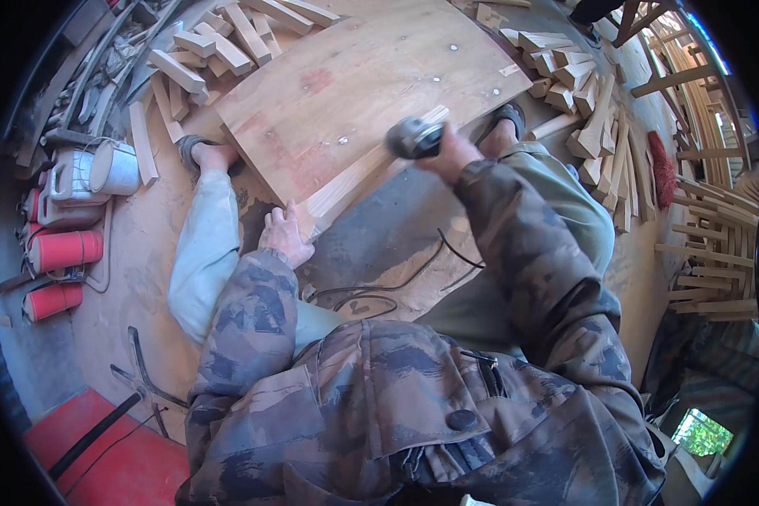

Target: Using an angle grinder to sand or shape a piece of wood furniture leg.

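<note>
A pale length of wood [352, 180] lies slantwise along the near edge of a plywood board [295, 135]. My left hand [287, 238] grips its near left end, fingers bent over the wood. In my right hand [454, 157] is a handheld power tool [413, 137] with a rounded grey head and a black body, like a grinder or sander. The tool sits over the far right part of the wood; whether it touches the surface is hidden. My feet rest at both sides of the board.
Cut wood pieces [215, 51] are heaped at the far left, and more shaped pieces [578, 80] at the right. Red canisters [66, 251] and a white bucket [115, 167] stand left. A black cable [396, 287] curls on the floor before me.
</note>
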